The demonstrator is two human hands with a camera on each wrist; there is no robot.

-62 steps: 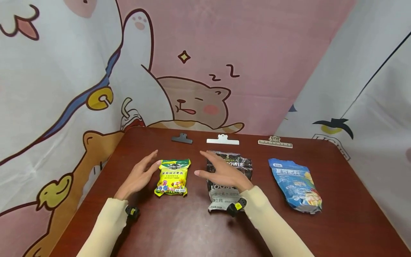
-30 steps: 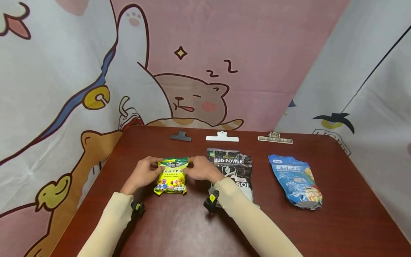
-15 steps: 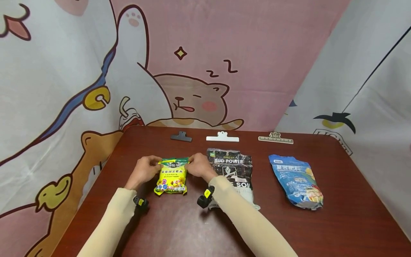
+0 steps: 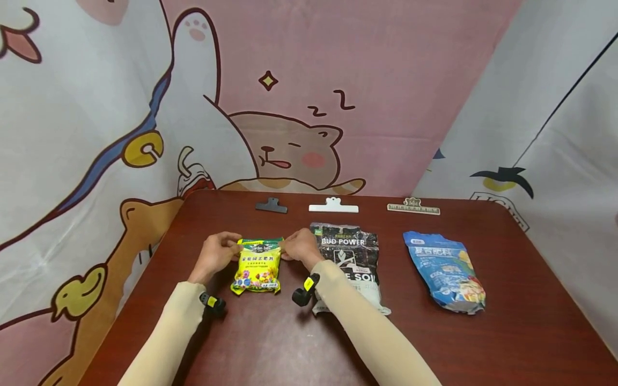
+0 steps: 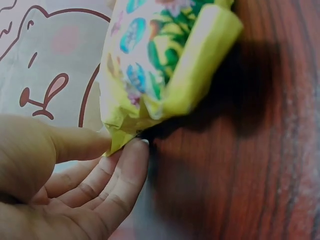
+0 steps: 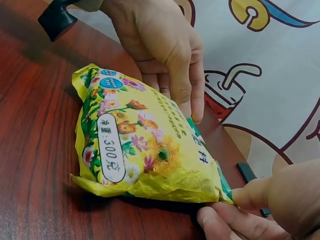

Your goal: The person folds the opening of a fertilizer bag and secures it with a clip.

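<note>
A small yellow plastic fertilizer bag (image 4: 258,266) with a green top band and printed flowers lies on the table at left of centre in the head view. At its upper left corner, my left hand (image 4: 215,255) pinches the edge between thumb and fingers. The left wrist view shows the bag's yellow corner (image 5: 119,136) in that pinch. My right hand (image 4: 302,247) holds the upper right corner, thumb on top and fingers beneath in the right wrist view. Between the hands the bag's printed face (image 6: 145,135) is plump and faces up.
Right beside my right hand lies a black and white BUD POWER soil bag (image 4: 345,252), partly behind the forearm. A blue bag (image 4: 445,272) lies further right. Along the back edge of the brown table (image 4: 270,348) are a black clip (image 4: 271,205), a white clip (image 4: 333,205) and a patterned metal clip (image 4: 413,207).
Both hands came in from either side, fingers spread at first, and took hold of the yellow bag's upper corners. The right hand moved left from over the black bag. The bags stayed in place.
</note>
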